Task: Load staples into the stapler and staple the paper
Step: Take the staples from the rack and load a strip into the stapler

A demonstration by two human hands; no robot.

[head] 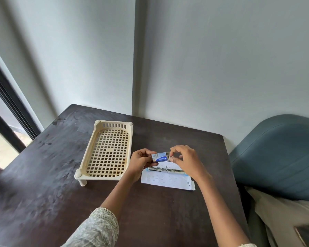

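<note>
A small blue and white staple box (159, 157) is held above the table by my left hand (141, 162), which grips its left end. My right hand (183, 157) pinches the box's inner drawer, which sticks out a little on the right side. Below the hands, a metal stapler (163, 169) with light blue ends lies swung open flat on a white sheet of paper (166, 179). Part of the stapler's right end is hidden behind my right wrist.
A cream plastic lattice tray (106, 152) on short legs stands left of the paper on the dark wooden table (43, 184). A blue-grey chair (278, 157) is at the right edge. Walls meet behind the table.
</note>
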